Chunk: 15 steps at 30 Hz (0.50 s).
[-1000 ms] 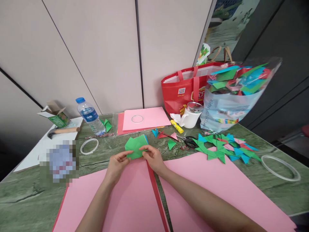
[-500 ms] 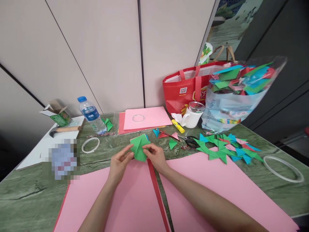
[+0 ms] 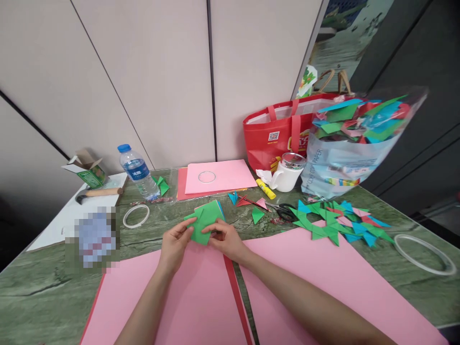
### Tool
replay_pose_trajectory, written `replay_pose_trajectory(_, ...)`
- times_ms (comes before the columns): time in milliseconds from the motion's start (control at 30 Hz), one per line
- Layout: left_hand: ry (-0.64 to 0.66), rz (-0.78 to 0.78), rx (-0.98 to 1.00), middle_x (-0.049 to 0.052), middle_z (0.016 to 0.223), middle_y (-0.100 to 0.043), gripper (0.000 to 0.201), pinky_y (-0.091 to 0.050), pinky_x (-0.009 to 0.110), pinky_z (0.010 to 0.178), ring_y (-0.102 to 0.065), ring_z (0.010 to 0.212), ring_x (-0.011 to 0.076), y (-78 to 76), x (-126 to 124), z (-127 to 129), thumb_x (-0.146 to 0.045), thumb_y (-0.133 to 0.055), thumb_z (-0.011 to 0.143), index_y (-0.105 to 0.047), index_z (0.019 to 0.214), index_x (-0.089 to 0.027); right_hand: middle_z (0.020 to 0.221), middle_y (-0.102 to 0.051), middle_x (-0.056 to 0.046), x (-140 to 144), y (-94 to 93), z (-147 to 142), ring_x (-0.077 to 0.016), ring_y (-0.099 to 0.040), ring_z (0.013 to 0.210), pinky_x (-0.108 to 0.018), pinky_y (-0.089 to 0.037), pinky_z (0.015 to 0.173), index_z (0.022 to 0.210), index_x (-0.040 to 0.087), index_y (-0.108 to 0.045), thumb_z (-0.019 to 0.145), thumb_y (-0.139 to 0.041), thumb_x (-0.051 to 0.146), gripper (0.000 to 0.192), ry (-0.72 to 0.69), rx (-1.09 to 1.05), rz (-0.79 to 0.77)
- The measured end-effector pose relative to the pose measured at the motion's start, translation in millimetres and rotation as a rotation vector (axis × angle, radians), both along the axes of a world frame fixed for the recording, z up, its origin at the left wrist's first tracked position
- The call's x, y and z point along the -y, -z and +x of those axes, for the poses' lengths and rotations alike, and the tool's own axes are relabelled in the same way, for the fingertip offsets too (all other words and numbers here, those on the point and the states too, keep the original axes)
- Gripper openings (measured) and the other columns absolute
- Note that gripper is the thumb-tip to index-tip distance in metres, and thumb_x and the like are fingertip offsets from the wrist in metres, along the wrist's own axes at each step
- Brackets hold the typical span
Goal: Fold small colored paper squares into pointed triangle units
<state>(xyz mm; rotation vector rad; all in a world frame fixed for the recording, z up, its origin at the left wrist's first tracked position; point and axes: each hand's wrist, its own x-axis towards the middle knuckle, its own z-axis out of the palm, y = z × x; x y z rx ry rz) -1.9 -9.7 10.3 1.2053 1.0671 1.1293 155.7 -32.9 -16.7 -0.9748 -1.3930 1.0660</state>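
Above the near pink paper sheet (image 3: 187,297) on the green marbled table (image 3: 43,287), in the head view, your left hand (image 3: 175,245) and right hand (image 3: 223,239) each pinch the folded green paper piece (image 3: 204,220) by its lower edge, fingertips closed on it. Black-handled scissors (image 3: 283,209) lie well apart to the right.

Green marble-look table (image 3: 172,218): pink sheets (image 3: 323,273), water bottle (image 3: 138,171), scissors (image 3: 283,210), white mug (image 3: 285,177).
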Motion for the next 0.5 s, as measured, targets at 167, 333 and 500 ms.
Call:
replay_pose_trajectory(167,0.057,-0.016,-0.002,0.002,0.069,-0.061,0.036,-0.038,0.021,0.055,-0.049,0.060,0.0110,-0.3,1,0,-0.024,-0.067,0.063,-0.064,0.098,-0.015,0.078,-0.051,0.000,1,-2.2,2,-0.0134,-0.051,0.072,-0.025,-0.044,0.064,0.078,0.021,-0.067,0.057,-0.071,0.025,0.022,0.036,0.072,-0.008)
replay_pose_trajectory(333,0.078,-0.003,-0.041,0.001,0.064,-0.058,0.034,-0.037,0.021,0.052,-0.045,0.055,0.0096,-2.0,5,4,-0.025,-0.067,0.064,-0.065,0.096,-0.016,0.067,-0.051,0.001,2,-6.2,1,-0.0128,-0.050,0.063,-0.025,-0.043,0.058,0.068,0.018,-0.061,0.058,-0.071,0.033,0.020,0.148,0.016,-0.063)
replay_pose_trajectory(500,0.096,-0.021,-0.028,0.002,0.067,-0.060,0.037,-0.041,0.023,0.057,-0.048,0.058,0.0109,-8.0,11,12,-0.027,-0.067,0.063,-0.065,0.098,-0.016,0.058,-0.048,0.006,0,-4.9,0,-0.0115,-0.050,0.052,-0.022,-0.042,0.048,0.068,0.021,-0.040,0.052,-0.073,0.033,0.039,0.166,-0.216,-0.153)
